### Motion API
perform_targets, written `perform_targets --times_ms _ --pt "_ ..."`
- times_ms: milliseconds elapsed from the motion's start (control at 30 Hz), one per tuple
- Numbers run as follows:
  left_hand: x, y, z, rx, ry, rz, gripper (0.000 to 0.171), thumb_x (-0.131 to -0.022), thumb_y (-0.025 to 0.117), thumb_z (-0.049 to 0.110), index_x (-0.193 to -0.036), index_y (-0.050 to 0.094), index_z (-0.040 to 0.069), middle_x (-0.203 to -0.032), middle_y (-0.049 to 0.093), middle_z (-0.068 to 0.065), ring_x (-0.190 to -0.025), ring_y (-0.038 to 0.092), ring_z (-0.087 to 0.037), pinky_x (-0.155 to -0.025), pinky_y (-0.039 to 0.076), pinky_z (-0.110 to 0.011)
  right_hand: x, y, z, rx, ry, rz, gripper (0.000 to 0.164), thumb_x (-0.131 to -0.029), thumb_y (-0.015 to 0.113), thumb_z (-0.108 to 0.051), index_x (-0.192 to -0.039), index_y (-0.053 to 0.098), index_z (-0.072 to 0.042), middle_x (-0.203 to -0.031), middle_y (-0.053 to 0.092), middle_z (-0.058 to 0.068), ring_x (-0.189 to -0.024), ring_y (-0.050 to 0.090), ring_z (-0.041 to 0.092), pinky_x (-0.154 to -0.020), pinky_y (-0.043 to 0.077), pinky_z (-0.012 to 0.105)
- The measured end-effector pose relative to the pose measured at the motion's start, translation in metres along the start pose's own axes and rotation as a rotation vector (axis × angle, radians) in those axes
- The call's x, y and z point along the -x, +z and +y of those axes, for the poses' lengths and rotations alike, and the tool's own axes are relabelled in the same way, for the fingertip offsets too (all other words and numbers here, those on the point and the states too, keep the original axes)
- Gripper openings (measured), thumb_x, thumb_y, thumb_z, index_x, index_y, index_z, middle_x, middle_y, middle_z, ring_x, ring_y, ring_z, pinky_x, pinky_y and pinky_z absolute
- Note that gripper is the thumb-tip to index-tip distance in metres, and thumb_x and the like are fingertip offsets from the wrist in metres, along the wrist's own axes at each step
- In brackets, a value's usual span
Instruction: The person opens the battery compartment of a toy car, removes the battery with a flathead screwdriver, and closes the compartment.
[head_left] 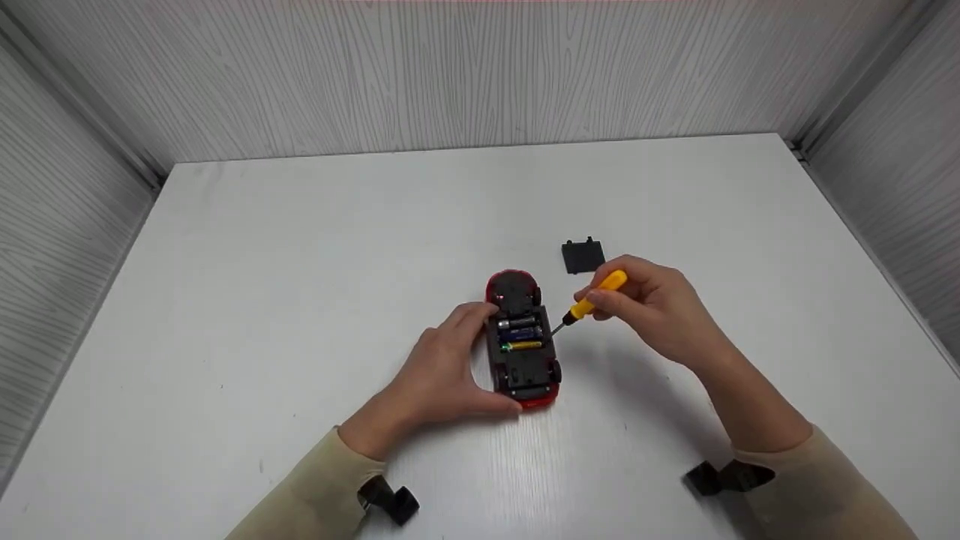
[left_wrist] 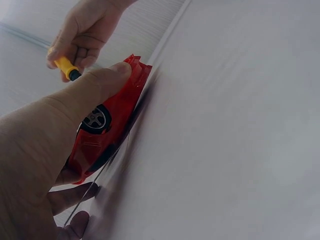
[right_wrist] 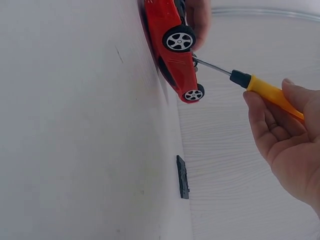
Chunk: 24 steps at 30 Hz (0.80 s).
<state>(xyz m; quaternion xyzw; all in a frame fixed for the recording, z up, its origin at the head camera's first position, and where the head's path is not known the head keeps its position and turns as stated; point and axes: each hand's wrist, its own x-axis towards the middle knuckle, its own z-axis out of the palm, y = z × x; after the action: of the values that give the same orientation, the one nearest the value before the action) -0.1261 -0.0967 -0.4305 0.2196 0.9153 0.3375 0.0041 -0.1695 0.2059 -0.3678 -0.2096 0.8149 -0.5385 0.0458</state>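
Note:
A red toy car [head_left: 537, 403] lies upside down on the table, its black underside facing up. Three batteries [head_left: 520, 334] sit side by side in its uncovered battery compartment. My left hand [head_left: 442, 367] grips the car from the left, thumb at the near end and fingers along the far side. Between thumb and fingers, my right hand [head_left: 652, 307] holds a screwdriver [right_wrist: 272, 95] with a yellow handle and black collar. Its metal shaft slants down to the compartment's right edge; whether the tip touches a battery, I cannot tell.
A small black battery cover [head_left: 583, 256] with tabs lies flat beyond the car, near my right hand. The white table [head_left: 315, 247] is bounded by grey wood-grain panels [head_left: 465, 75] at the back and sides. Black camera mounts [head_left: 388, 501] are strapped at both wrists.

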Motion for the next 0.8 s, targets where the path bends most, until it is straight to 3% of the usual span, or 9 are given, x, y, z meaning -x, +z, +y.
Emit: perform_targets --times_ms 167,467,800 --pt "0.0 0.0 -0.001 -0.004 0.007 0.005 0.12 -0.06 0.098 0.062 -0.157 0.045 0.015 -0.155 0.049 0.003 -0.133 0.053 -0.014 -0.1 0.048 -0.046 -0.001 -0.003 0.002 0.006 0.001 -0.021 0.011 -0.102 0.073 -0.013 -0.11 0.069 -0.007 -0.11 0.08 0.003 -0.089 0.074 0.04 -0.081 0.062 0.032" --pt "0.0 -0.001 0.0 0.013 0.002 0.002 0.119 -0.06 0.098 0.06 -0.157 0.045 0.015 -0.155 0.049 0.004 -0.132 0.054 -0.014 -0.101 0.048 -0.047 -0.008 -0.012 0.024 -0.164 0.098 -0.05 0.02 -0.104 0.071 -0.019 -0.114 0.065 -0.002 -0.116 0.078 0.013 -0.103 0.072 0.047 -0.088 0.061 0.036" --pt "0.0 -0.002 0.001 0.014 -0.008 -0.009 0.121 -0.059 0.099 0.06 -0.157 0.044 0.015 -0.155 0.049 0.003 -0.134 0.053 -0.015 -0.102 0.047 -0.047 -0.01 -0.015 0.041 -0.232 0.216 -0.047 0.026 -0.105 0.069 -0.025 -0.118 0.063 -0.003 -0.123 0.075 0.016 -0.11 0.074 0.035 -0.092 0.06 0.037"
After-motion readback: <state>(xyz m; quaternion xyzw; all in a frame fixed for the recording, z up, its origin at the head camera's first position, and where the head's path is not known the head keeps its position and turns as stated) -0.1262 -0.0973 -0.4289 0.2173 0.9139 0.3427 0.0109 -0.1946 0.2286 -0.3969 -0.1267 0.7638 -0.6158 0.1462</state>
